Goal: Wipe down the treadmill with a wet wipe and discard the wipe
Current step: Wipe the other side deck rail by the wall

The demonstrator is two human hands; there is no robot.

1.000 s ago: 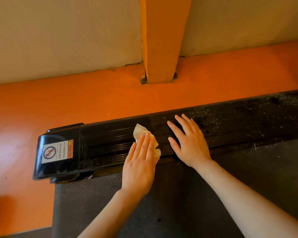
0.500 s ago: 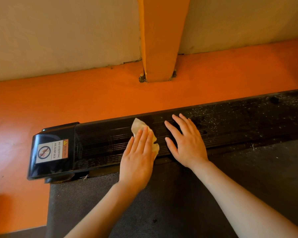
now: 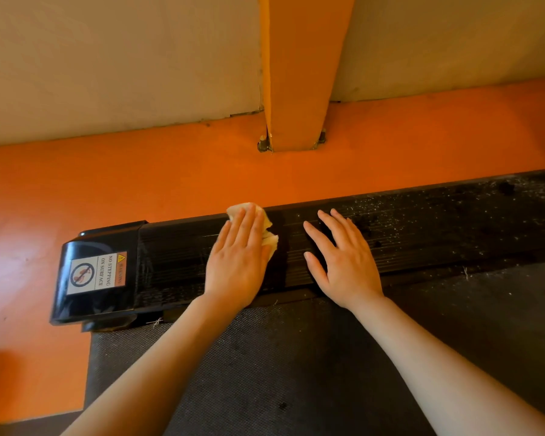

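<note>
Left hand [image 3: 238, 262] flat on wipe [image 3: 266, 226]

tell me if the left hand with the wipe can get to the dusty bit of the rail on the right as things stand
Probably not directly. The right hand rests flat on the rail between the left hand, pressing the wipe, and the dusty stretch. It would need to lift or move first.

glossy black plastic end cap [image 3: 98, 278] | ribbed black side rail [image 3: 390, 234] — shiny, dust-specked at right | matt dark woven tread belt [image 3: 296, 366] | crumpled pale cloth-like wet wipe [image 3: 269, 234] | smooth matt orange floor [image 3: 107, 184]
</note>
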